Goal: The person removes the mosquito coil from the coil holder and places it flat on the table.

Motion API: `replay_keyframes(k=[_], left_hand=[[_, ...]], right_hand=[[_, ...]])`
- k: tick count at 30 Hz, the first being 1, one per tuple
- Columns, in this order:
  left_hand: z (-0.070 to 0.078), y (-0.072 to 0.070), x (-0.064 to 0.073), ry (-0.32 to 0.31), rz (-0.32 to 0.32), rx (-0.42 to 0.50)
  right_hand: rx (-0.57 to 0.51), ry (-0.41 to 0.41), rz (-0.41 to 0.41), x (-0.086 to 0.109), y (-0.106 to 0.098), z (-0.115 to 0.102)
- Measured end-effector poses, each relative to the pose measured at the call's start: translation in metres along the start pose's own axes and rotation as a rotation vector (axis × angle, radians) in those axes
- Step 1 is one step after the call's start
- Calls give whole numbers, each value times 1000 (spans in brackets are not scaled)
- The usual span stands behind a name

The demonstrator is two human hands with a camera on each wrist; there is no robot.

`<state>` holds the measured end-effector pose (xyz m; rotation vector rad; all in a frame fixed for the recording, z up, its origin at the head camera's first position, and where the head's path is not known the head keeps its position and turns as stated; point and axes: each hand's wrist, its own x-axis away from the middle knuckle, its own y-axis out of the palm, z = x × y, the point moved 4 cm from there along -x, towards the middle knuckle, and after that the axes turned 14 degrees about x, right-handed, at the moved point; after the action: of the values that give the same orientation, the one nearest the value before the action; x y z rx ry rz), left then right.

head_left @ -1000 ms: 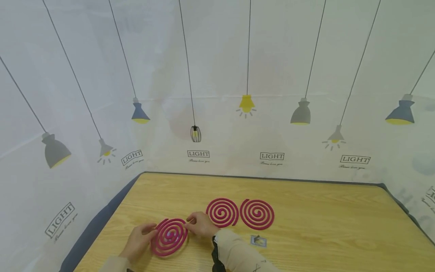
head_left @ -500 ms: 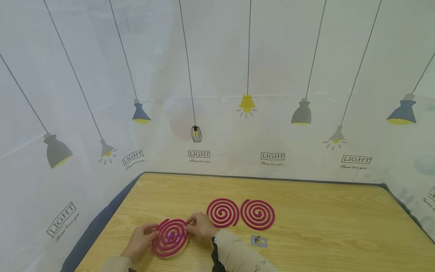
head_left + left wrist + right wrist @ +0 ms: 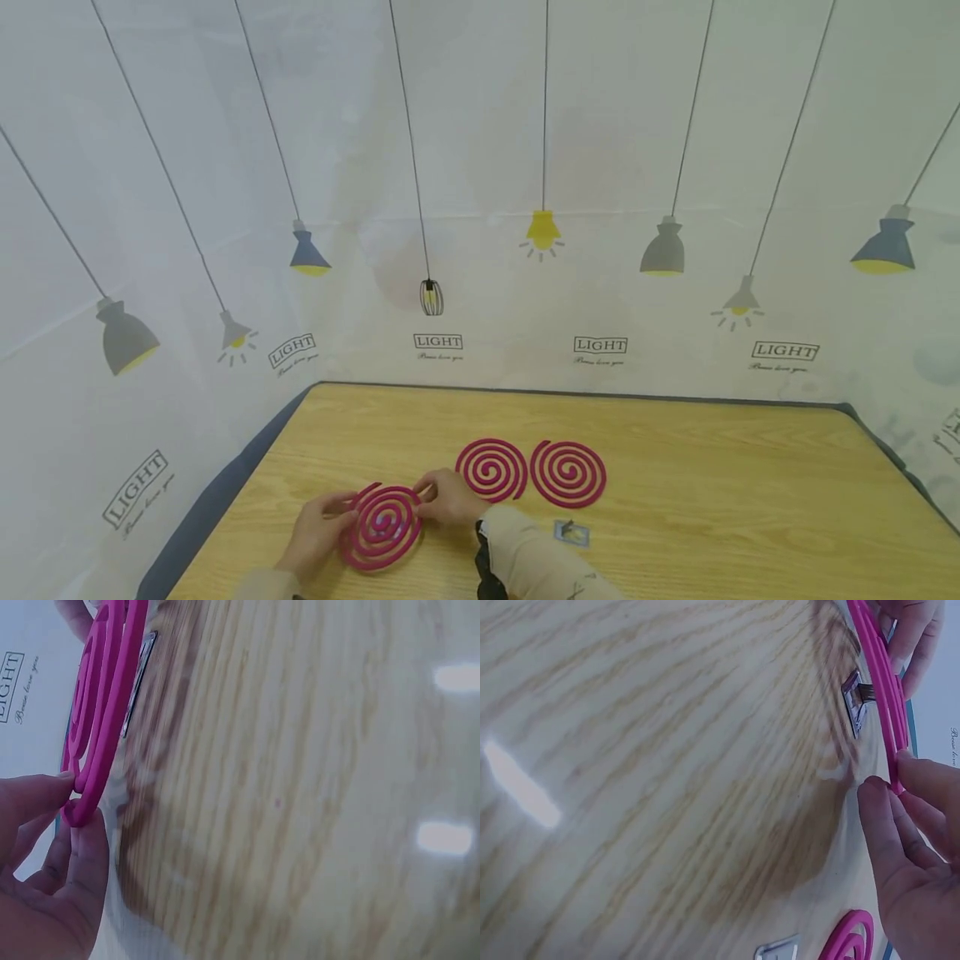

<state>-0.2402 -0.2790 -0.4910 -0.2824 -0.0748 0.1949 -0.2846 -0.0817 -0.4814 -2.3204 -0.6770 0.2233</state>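
A magenta mosquito coil [image 3: 384, 525] is held slightly above the table between both hands. My left hand [image 3: 317, 532] pinches its left rim near the outer end; the left wrist view shows the thumb above the coil [image 3: 115, 712] and fingers beneath. On the opposite rim my right hand [image 3: 450, 498] pinches it between thumb and fingers. Under the coil lies a small metal coil stand [image 3: 854, 701], its raised prong close to the underside. Whether prong and coil touch, I cannot tell.
Two more magenta coils [image 3: 491, 471] lie flat side by side beyond my right hand. A second metal stand [image 3: 572, 532] sits right of my right forearm. The wooden table [image 3: 712, 483] ends at a lamp-printed cloth wall [image 3: 480, 300].
The held coil has shifted slightly right and turned a little clockwise, both hands moving along with it. The other coils and the second stand have stayed in place.
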Motion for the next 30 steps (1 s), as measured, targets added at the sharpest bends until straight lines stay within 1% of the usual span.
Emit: replay_keyframes(k=[3, 10, 14, 18, 22, 25, 30], left_hand=[[0, 3, 0, 19, 11, 30], [2, 14, -5, 35, 8, 32], [6, 20, -7, 41, 7, 34], [8, 26, -10, 29, 4, 43], [9, 34, -14, 43, -10, 56], [10, 39, -16, 46, -22, 57], [10, 48, -18, 7, -41, 64]], right_hand=[[9, 6, -6, 0, -3, 2], [-26, 28, -16, 3, -14, 7], [-38, 14, -5, 6, -19, 11], [-32, -11, 5, 8, -25, 15], [14, -43, 21, 11, -31, 19], [55, -50, 26, 12, -35, 23], [116, -46, 42, 15, -40, 28]])
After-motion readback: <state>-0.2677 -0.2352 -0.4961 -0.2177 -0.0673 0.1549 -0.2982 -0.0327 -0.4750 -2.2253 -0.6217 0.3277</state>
